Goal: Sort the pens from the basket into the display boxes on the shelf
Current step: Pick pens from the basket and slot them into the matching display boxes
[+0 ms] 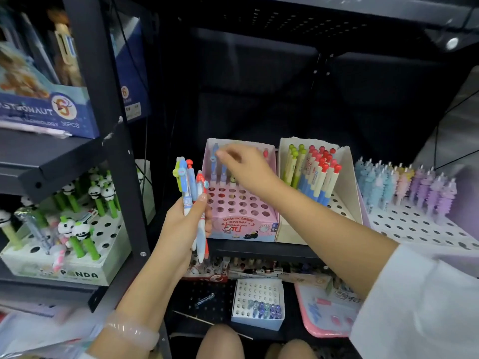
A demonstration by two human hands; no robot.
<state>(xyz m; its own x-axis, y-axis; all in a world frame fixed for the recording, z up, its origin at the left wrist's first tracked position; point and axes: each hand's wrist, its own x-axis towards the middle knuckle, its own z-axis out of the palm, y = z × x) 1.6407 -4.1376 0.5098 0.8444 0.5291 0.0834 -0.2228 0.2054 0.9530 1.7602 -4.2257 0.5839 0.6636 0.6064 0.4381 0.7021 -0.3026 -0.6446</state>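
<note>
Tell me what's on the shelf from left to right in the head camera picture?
Panda pens → left hand with a pen bunch → pink box → cream box → pastel pens.

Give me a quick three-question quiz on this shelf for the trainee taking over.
1. True or false: the left hand grips a bunch of pens.
2. Which box is the right hand reaching over? A. pink box B. panda box C. cream box
3. Fill in: the pens with red and green caps stand in the ____ box.

Key: 1 true; 2 A; 3 cream.
</note>
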